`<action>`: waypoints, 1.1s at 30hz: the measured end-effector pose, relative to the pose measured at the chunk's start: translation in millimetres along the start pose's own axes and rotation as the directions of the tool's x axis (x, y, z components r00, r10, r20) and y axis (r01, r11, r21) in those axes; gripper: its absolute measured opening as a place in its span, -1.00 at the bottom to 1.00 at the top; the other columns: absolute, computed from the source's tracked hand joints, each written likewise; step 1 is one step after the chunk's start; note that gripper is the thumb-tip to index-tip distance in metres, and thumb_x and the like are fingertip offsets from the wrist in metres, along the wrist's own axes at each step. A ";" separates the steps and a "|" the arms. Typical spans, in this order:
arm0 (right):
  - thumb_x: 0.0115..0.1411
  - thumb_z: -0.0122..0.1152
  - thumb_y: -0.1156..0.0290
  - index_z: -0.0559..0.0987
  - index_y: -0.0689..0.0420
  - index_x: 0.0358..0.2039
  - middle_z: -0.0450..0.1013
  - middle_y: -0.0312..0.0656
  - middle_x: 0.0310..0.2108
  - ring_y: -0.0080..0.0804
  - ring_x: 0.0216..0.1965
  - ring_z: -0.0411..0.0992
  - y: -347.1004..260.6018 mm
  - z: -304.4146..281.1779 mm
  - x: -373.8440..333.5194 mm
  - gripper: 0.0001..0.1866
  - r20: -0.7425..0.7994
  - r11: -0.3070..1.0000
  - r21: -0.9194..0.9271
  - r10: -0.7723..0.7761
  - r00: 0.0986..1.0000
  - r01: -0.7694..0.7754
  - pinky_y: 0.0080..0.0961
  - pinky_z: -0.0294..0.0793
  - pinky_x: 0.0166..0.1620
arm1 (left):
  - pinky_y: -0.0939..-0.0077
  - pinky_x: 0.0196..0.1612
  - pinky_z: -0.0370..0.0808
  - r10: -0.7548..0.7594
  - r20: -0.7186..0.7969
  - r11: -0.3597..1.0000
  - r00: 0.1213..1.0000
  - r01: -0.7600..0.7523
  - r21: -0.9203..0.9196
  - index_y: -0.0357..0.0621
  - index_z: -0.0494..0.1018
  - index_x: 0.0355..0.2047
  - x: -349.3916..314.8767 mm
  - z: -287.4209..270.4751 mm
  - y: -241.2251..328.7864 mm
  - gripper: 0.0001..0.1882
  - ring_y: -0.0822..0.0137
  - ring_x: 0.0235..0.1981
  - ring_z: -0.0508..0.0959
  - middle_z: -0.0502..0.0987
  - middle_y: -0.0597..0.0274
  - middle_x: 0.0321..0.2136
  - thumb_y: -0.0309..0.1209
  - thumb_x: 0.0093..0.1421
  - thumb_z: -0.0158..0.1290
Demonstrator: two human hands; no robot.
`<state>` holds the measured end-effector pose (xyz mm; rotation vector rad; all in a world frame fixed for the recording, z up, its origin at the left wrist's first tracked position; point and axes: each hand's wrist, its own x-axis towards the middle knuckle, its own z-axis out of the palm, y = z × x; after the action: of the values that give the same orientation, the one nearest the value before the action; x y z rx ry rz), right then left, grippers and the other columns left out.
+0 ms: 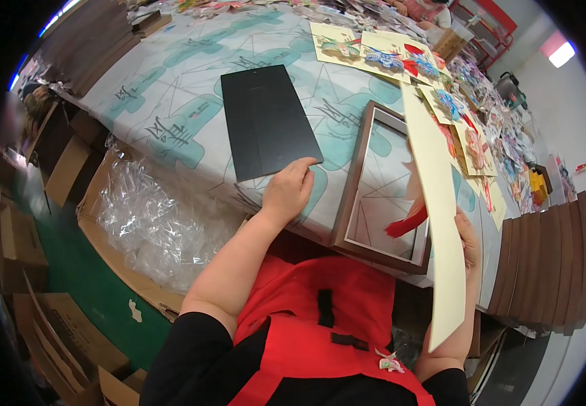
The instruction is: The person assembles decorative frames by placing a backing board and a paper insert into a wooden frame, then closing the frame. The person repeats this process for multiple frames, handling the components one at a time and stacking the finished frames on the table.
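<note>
Though its grip is unclear, the left hand touches a black board. The right hand pinches a cream card.

Smooth, matt black board.

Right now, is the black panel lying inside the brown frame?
No, the black panel lies on the patterned tablecloth, to the left of the brown frame.
</note>
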<state>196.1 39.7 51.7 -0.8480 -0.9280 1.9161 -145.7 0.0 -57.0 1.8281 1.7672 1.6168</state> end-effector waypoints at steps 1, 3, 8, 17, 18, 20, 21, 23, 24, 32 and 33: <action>0.29 0.02 0.44 0.39 0.30 0.00 0.50 -0.26 -0.42 -0.89 -0.79 0.11 3.3 -0.4 0.2 -0.69 -0.050 1.000 -0.015 0.020 0.999 -0.020 -0.93 0.14 -0.74 | 0.38 -0.39 0.45 -0.002 0.001 1.000 1.000 0.002 -0.001 -0.25 0.44 -0.18 -0.2 -0.4 0.2 -0.77 0.14 -0.49 0.53 0.52 0.03 -0.41 -0.50 0.14 0.00; 0.26 0.07 0.42 0.40 0.29 -0.02 0.49 -0.31 -0.45 -0.90 -0.79 0.11 11.4 -7.8 3.9 -0.69 -0.088 0.996 -0.082 0.035 0.996 -0.042 -0.93 0.12 -0.74 | 0.38 -0.38 0.45 -0.008 0.005 1.000 1.000 0.008 -0.001 -0.25 0.44 -0.18 -0.3 -1.0 0.8 -0.77 0.14 -0.49 0.52 0.52 0.03 -0.41 -0.50 0.14 0.00; 0.23 0.11 0.44 0.43 0.28 -0.07 0.47 -0.35 -0.49 -0.90 -0.77 0.12 15.8 -5.0 10.7 -0.72 -0.122 0.994 -0.100 0.037 0.992 -0.049 -0.93 0.11 -0.73 | 0.39 -0.39 0.45 0.002 0.003 1.000 1.000 -0.002 0.030 -0.25 0.44 -0.18 -1.2 -2.4 0.4 -0.78 0.14 -0.49 0.53 0.52 0.03 -0.41 -0.50 0.14 0.00; 0.20 0.12 0.49 0.48 0.24 -0.14 0.43 -0.40 -0.57 -0.81 -0.75 0.17 11.3 -32.8 43.6 -0.79 -0.241 0.942 -0.334 -0.119 0.963 0.033 -0.85 0.11 -0.70 | 0.38 -0.39 0.45 -0.022 0.017 0.999 1.000 0.022 0.036 -0.25 0.45 -0.19 0.0 -2.6 3.3 -0.79 0.14 -0.49 0.53 0.53 0.04 -0.39 -0.50 0.15 -0.02; 0.19 0.12 0.49 0.48 0.23 -0.14 0.42 -0.41 -0.59 -0.81 -0.75 0.17 11.5 -35.1 47.7 -0.78 -0.252 0.935 -0.354 -0.134 0.959 0.037 -0.84 0.10 -0.70 | 0.32 -0.35 0.46 -0.034 0.030 0.999 0.999 0.033 0.035 -0.23 0.45 -0.19 0.8 -2.8 4.0 -0.79 0.08 -0.43 0.53 0.53 0.02 -0.37 -0.49 0.15 -0.03; 0.18 0.14 0.48 0.49 0.23 -0.14 0.41 -0.42 -0.61 -0.80 -0.76 0.17 9.3 -38.9 52.3 -0.78 -0.268 0.922 -0.387 -0.137 0.954 0.024 -0.83 0.09 -0.71 | 0.21 -0.29 0.47 -0.057 0.056 0.998 0.997 0.055 0.034 -0.20 0.43 -0.19 0.7 -3.9 5.7 -0.79 -0.03 -0.33 0.53 0.53 -0.01 -0.32 -0.47 0.16 -0.06; 0.18 0.15 0.48 0.49 0.23 -0.15 0.41 -0.43 -0.62 -0.80 -0.77 0.17 7.8 -37.2 54.7 -0.77 -0.271 0.917 -0.400 -0.130 0.954 0.011 -0.83 0.08 -0.71 | 0.21 -0.29 0.47 -0.056 0.053 0.998 0.997 0.055 0.033 -0.20 0.43 -0.19 1.2 -4.2 6.2 -0.79 -0.03 -0.33 0.53 0.53 -0.01 -0.32 -0.47 0.16 -0.06; 0.17 0.16 0.47 0.50 0.23 -0.14 0.40 -0.44 -0.63 -0.79 -0.77 0.16 5.4 -38.6 61.1 -0.76 -0.277 0.909 -0.416 -0.120 0.953 -0.006 -0.82 0.06 -0.72 | 0.21 -0.29 0.47 -0.055 0.049 0.998 0.997 0.053 0.031 -0.20 0.44 -0.18 1.0 -4.1 6.5 -0.78 -0.03 -0.32 0.53 0.54 -0.01 -0.32 -0.46 0.16 -0.06; 0.17 0.16 0.47 0.50 0.23 -0.14 0.40 -0.44 -0.63 -0.79 -0.78 0.16 5.5 -39.0 65.0 -0.76 -0.281 0.908 -0.419 -0.121 0.952 -0.009 -0.81 0.06 -0.72 | 0.38 -0.38 0.46 0.001 0.002 0.999 1.000 -0.001 0.055 -0.25 0.46 -0.19 1.0 -3.2 4.9 -0.78 0.13 -0.48 0.54 0.54 0.01 -0.35 -0.49 0.14 -0.01; 0.16 0.15 0.47 0.51 0.23 -0.14 0.42 -0.44 -0.61 -0.79 -0.79 0.16 1.5 -34.7 76.0 -0.76 -0.285 0.906 -0.422 -0.086 0.955 -0.045 -0.80 0.04 -0.73 | 0.24 -0.26 0.48 -0.074 0.059 0.997 0.995 0.073 0.031 -0.20 0.45 -0.18 1.5 -3.0 8.2 -0.78 -0.01 -0.30 0.54 0.54 -0.01 -0.29 -0.47 0.16 -0.04; 0.16 0.14 0.47 0.51 0.23 -0.15 0.42 -0.44 -0.62 -0.79 -0.79 0.15 1.2 -32.9 76.5 -0.77 -0.287 0.899 -0.434 -0.081 0.955 -0.054 -0.80 0.04 -0.73 | 0.24 -0.27 0.48 -0.066 0.048 0.997 0.997 0.064 0.033 -0.20 0.45 -0.19 0.1 -2.8 7.1 -0.78 0.00 -0.31 0.54 0.54 -0.01 -0.30 -0.47 0.16 -0.04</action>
<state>189.4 115.7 18.2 -1.3494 -1.1891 1.5228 -143.3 -3.6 -50.8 1.7876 1.8222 1.5159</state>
